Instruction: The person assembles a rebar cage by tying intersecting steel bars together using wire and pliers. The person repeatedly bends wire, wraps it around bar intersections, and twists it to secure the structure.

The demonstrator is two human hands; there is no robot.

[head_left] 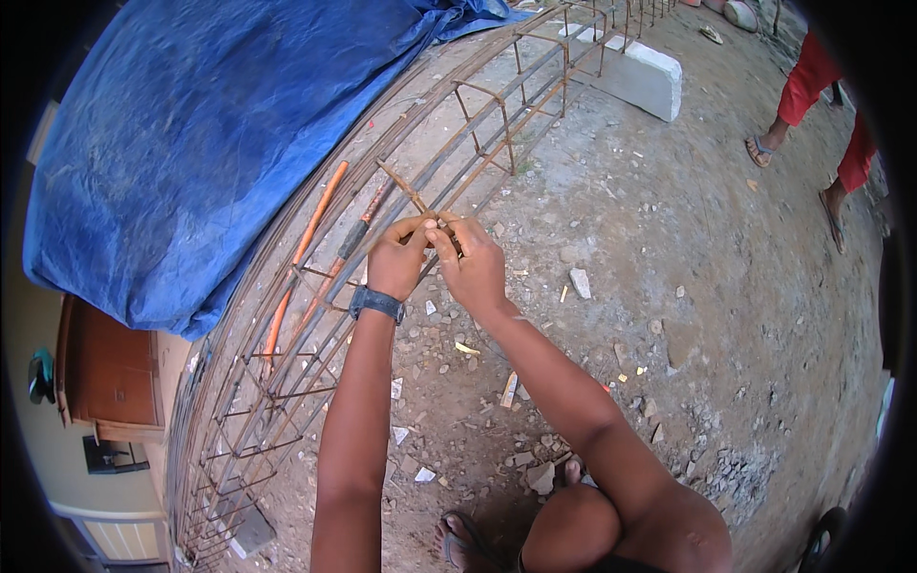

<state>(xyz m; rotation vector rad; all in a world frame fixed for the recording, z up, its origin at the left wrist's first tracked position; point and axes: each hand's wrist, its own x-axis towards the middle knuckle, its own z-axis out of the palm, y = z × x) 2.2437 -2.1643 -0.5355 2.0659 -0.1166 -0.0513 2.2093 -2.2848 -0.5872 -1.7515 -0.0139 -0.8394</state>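
My left hand [398, 256], with a dark watch on the wrist, and my right hand [471, 265] meet at a long cage of rusty steel rebar [535, 113]. Thumbs and fingers of both hands are pinched together at the end of a rusty stirrup bar [403, 184]. Whatever lies between the fingertips is hidden or too small to make out. Left of my hands, an orange rod [321, 210] and a reddish-orange bar with a dark wrapped section [353, 239] lie slanting among the cage bars.
A blue tarpaulin [210, 134] covers the far left, beside long loose bars. White block [642, 78] sits by the cage's far end; grey block [246, 531] at its near end. A person in red trousers [810, 81] stands at right. Rubble [541, 477] litters the ground.
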